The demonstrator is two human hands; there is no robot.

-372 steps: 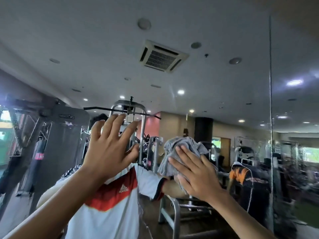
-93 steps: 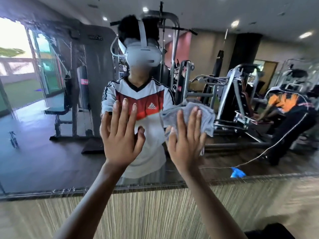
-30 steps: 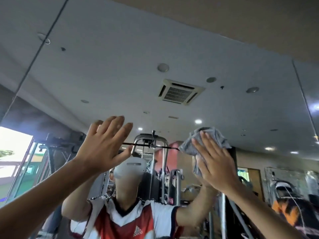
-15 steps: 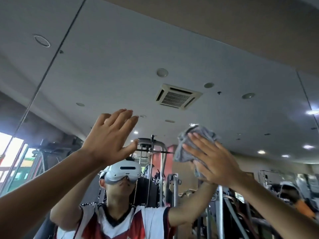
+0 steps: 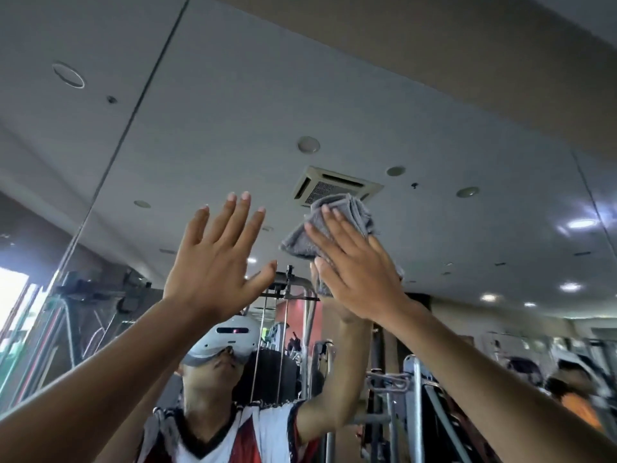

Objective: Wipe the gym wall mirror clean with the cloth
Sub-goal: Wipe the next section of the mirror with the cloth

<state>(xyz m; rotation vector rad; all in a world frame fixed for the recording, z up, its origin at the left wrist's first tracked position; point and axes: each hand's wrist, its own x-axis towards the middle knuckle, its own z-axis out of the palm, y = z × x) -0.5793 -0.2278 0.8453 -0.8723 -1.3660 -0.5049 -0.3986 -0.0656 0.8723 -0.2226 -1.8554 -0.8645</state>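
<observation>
Large wall mirror of flat glass panels (image 5: 233, 105): wipe is partway through, my read. The cloth sits on the upper part of the middle panel, right at the reflected square ceiling air-con vent (image 5: 337, 187). Glass around the vent shows no obvious streaks or smears. At this angle wiped and unwiped areas look the same, so I can't tell how much is done. Likely left: the strip above the vent up to the mirror's top edge, plus the panels past the dark seam (image 5: 110, 168) left of the vent and the one right of it. Hazy glare patches (image 5: 581, 225) far right of the vent could be dirt or just lights, can't tell.

Right arm comes up from below-right of the vent, elbow out of view.

Right hand (image 5: 360, 275): just below the vent, back toward the camera, fingers straight and slightly fanned. Palm is flat on the cloth, pressing it to the glass. It's a flat press, not a clench; thumb is at the cloth's lower-left edge.

Left hand (image 5: 217, 259): lower-left of the vent, raised, fingers straight, thumb out, holding nothing. Touching the glass or just off it, can't tell.

Crumpled grey terry cloth (image 5: 354, 212): bunched under the right fingers, top folds overlapping the vent's lower edge, against the mirror.
</observation>
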